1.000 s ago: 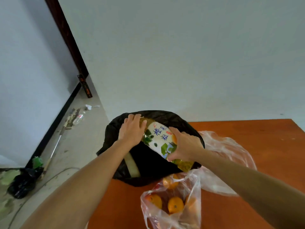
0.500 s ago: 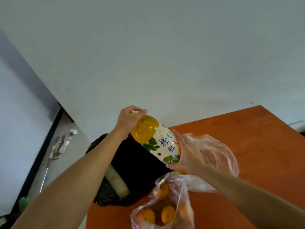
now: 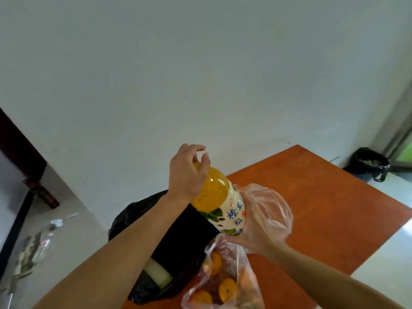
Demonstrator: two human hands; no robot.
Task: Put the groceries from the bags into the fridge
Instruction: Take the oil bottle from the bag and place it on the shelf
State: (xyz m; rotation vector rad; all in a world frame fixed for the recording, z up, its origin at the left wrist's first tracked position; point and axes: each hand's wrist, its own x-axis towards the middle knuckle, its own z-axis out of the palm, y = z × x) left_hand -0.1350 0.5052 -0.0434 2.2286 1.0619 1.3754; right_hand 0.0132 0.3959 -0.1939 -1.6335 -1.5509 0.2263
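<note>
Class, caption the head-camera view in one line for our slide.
Left hand and right hand hold an orange juice bottle above a black bag beside a bag of oranges.

I see an orange-brown table (image 3: pixel 330 210) against the wall. At its left edge sits an open black bag (image 3: pixel 178 239). A bag of oranges (image 3: pixel 225 284) touches it, and a crumpled clear bag (image 3: pixel 269 210) lies beside both. A dark bin bag (image 3: pixel 369 161) stands on the floor (image 3: pixel 383 264) beyond.
</note>
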